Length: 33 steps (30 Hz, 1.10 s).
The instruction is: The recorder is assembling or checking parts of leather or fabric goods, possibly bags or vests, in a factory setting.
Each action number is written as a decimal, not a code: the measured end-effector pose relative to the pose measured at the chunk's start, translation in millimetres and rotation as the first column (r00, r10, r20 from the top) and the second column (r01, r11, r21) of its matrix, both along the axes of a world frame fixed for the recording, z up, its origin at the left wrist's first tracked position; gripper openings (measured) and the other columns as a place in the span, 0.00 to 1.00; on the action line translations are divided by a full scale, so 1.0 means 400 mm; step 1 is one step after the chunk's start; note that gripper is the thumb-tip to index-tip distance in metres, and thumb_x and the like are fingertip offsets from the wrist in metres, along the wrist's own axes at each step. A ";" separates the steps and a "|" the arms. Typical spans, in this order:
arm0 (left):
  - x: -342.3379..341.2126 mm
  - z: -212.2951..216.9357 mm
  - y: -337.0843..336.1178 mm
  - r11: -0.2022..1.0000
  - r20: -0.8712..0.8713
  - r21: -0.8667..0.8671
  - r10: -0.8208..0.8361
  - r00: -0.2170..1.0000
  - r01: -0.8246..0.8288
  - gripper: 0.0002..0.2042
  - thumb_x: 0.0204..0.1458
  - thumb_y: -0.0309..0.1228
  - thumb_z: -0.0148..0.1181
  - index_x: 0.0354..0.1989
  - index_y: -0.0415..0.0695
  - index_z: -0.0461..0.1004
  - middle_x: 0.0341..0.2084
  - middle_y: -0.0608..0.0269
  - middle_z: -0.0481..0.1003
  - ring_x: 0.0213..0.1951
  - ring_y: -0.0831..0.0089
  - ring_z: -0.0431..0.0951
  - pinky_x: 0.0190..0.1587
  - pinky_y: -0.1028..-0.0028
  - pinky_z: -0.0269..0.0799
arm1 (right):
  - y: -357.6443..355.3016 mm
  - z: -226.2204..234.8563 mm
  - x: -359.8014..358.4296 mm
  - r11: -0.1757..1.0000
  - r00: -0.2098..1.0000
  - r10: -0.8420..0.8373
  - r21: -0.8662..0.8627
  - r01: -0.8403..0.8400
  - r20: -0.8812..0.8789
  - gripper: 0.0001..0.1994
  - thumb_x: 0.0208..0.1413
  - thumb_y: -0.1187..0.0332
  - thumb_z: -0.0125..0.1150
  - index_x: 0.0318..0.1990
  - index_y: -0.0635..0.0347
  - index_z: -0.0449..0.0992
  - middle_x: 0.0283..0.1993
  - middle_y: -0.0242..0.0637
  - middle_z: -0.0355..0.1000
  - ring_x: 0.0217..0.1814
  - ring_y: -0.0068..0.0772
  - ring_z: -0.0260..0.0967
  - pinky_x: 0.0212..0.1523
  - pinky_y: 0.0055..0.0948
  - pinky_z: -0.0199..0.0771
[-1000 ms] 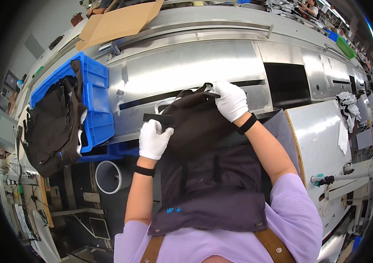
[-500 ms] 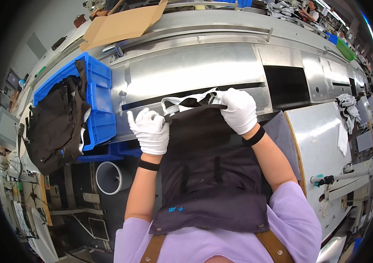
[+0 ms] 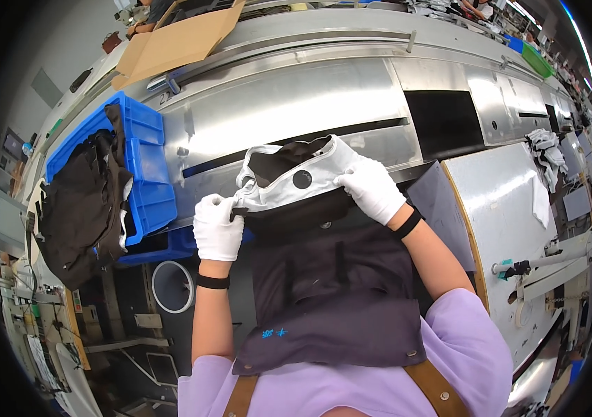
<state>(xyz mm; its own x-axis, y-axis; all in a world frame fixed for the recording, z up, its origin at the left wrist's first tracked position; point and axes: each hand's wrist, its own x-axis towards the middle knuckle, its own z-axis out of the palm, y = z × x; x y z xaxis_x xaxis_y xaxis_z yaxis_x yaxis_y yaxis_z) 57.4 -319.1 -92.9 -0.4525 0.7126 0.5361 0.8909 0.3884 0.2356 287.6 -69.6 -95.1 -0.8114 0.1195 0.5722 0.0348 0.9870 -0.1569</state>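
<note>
A dark garment (image 3: 303, 212) with a pale grey-white band (image 3: 275, 197) along its open edge is stretched between my hands, above the metal work surface's near edge. The band forms a loop, its dark inside showing, and carries a round black spot (image 3: 302, 180). My left hand (image 3: 217, 228), in a white glove, is closed on the left corner of the garment. On the other side my right hand (image 3: 372, 191), gloved too, pinches the band's right part. The garment's lower part hangs in front of my dark apron (image 3: 331, 326), where the two are hard to tell apart.
At left, a blue plastic crate (image 3: 149, 177) has dark garments (image 3: 80, 215) spilling over its side. Below it stands a grey round bin (image 3: 173, 286). Beyond my hands runs a steel counter (image 3: 296, 97) with a dark opening (image 3: 444, 125). A pale table (image 3: 497, 201) stands at right.
The garment's edge has been turned so the pale band and its round spot now face up. My left hand has come down and closed on the corner; my right hand has lowered slightly.
</note>
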 end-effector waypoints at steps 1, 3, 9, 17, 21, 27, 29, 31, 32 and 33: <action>-0.003 0.000 0.008 1.000 0.000 0.002 -0.004 1.000 0.004 0.15 0.40 0.26 0.65 0.40 0.49 0.77 0.37 0.60 0.73 0.41 0.57 0.75 0.41 0.59 0.73 | 0.008 -0.001 0.002 0.999 1.000 -0.003 0.045 0.004 -0.030 0.07 0.44 0.74 0.62 0.33 0.54 0.75 0.25 0.37 0.71 0.30 0.44 0.72 0.32 0.38 0.72; -0.008 -0.007 0.026 0.997 -0.013 -0.027 -0.076 0.997 0.076 0.11 0.41 0.27 0.65 0.35 0.45 0.75 0.36 0.59 0.73 0.42 0.56 0.75 0.41 0.58 0.73 | 0.014 -0.012 0.009 0.992 0.995 -0.088 0.089 0.084 0.039 0.08 0.42 0.74 0.61 0.33 0.53 0.75 0.26 0.37 0.71 0.30 0.45 0.72 0.32 0.40 0.73; -0.012 -0.033 0.055 0.980 0.022 0.201 -0.001 1.000 -0.003 0.06 0.40 0.25 0.60 0.26 0.46 0.70 0.22 0.54 0.71 0.26 0.49 0.75 0.29 0.56 0.70 | -0.035 0.030 0.013 0.965 0.951 -0.263 -0.047 0.259 -0.160 0.04 0.43 0.75 0.59 0.26 0.53 0.72 0.29 0.38 0.67 0.27 0.45 0.69 0.28 0.39 0.73; 0.024 -0.008 0.012 0.990 0.008 -0.121 -0.076 0.997 0.077 0.11 0.34 0.28 0.64 0.27 0.45 0.69 0.27 0.54 0.70 0.38 0.52 0.71 0.43 0.58 0.67 | -0.149 -0.011 0.014 0.989 0.986 0.120 0.073 -0.129 0.113 0.03 0.46 0.71 0.57 0.25 0.53 0.69 0.25 0.35 0.65 0.24 0.38 0.68 0.24 0.37 0.70; -0.035 0.065 -0.016 0.954 0.287 0.008 -0.289 0.913 0.300 0.12 0.34 0.20 0.59 0.30 0.41 0.66 0.33 0.51 0.68 0.39 0.52 0.69 0.44 0.62 0.67 | -0.141 -0.075 0.029 0.999 0.976 0.032 0.006 -0.034 0.217 0.02 0.49 0.70 0.55 0.30 0.53 0.68 0.28 0.36 0.65 0.30 0.39 0.71 0.30 0.37 0.73; -0.059 0.165 0.125 0.948 0.609 0.003 -0.255 0.751 0.319 0.06 0.56 0.27 0.54 0.38 0.41 0.76 0.32 0.53 0.76 0.34 0.59 0.79 0.42 0.72 0.73 | -0.150 -0.113 -0.002 1.000 0.981 0.012 0.003 -0.013 0.195 0.04 0.48 0.70 0.57 0.27 0.52 0.67 0.27 0.35 0.65 0.29 0.39 0.70 0.29 0.37 0.71; -0.034 0.156 0.181 0.751 0.371 -0.404 -0.388 0.844 0.523 0.15 0.62 0.36 0.51 0.57 0.54 0.71 0.39 0.54 0.76 0.38 0.56 0.79 0.42 0.63 0.75 | -0.149 -0.118 -0.003 1.000 0.986 0.007 0.005 -0.008 0.168 0.04 0.48 0.70 0.57 0.26 0.53 0.67 0.27 0.35 0.64 0.29 0.39 0.69 0.29 0.37 0.71; -0.010 0.124 0.242 0.588 0.141 -0.634 -0.550 0.823 0.502 0.18 0.63 0.39 0.48 0.62 0.61 0.66 0.40 0.54 0.75 0.42 0.56 0.78 0.44 0.60 0.74 | -0.155 -0.115 -0.007 1.000 0.990 0.012 0.009 -0.013 0.138 0.04 0.48 0.70 0.57 0.26 0.53 0.67 0.26 0.35 0.64 0.28 0.39 0.69 0.29 0.37 0.71; 0.003 0.117 0.269 0.586 0.149 -0.650 -0.526 0.837 0.484 0.17 0.64 0.39 0.46 0.61 0.59 0.67 0.40 0.54 0.76 0.43 0.57 0.78 0.44 0.61 0.74 | -0.159 -0.113 -0.003 1.000 0.988 -0.004 0.013 0.002 0.158 0.03 0.49 0.70 0.56 0.28 0.52 0.68 0.27 0.35 0.64 0.29 0.38 0.70 0.30 0.36 0.72; 0.008 0.107 0.291 0.584 0.154 -0.667 -0.500 0.852 0.463 0.17 0.64 0.40 0.44 0.60 0.58 0.67 0.39 0.55 0.76 0.44 0.57 0.77 0.45 0.61 0.73 | -0.163 -0.110 -0.002 1.000 0.984 -0.017 0.017 0.014 0.176 0.02 0.49 0.69 0.55 0.29 0.52 0.69 0.28 0.35 0.65 0.30 0.38 0.70 0.31 0.36 0.73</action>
